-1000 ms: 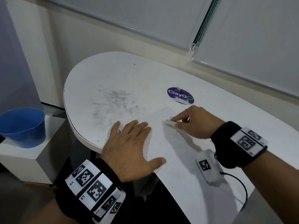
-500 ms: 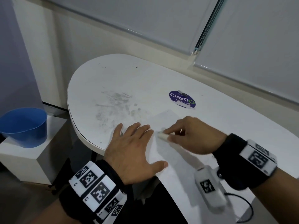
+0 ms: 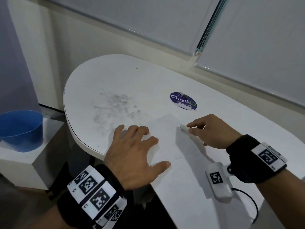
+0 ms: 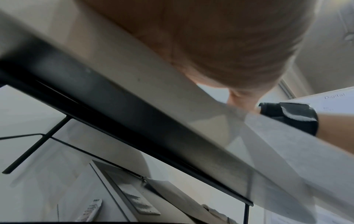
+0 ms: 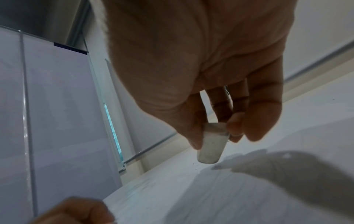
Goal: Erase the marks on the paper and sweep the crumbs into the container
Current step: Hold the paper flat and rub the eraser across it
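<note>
At frame centre, your right hand pinches the eraser over the paper; left hand spread flat. Thin sheet, likely creases—pin it near the rubbing.

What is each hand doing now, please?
Left hand: open, fingers spread flat, pressing the paper.
Right hand: pinches the eraser.

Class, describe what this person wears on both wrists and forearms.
Both forearms are bare, with no sleeves. Each wrist has a black band carrying white blocks printed with black square codes. A small white camera unit with its own code and a black cable sits under the right wrist.
</note>
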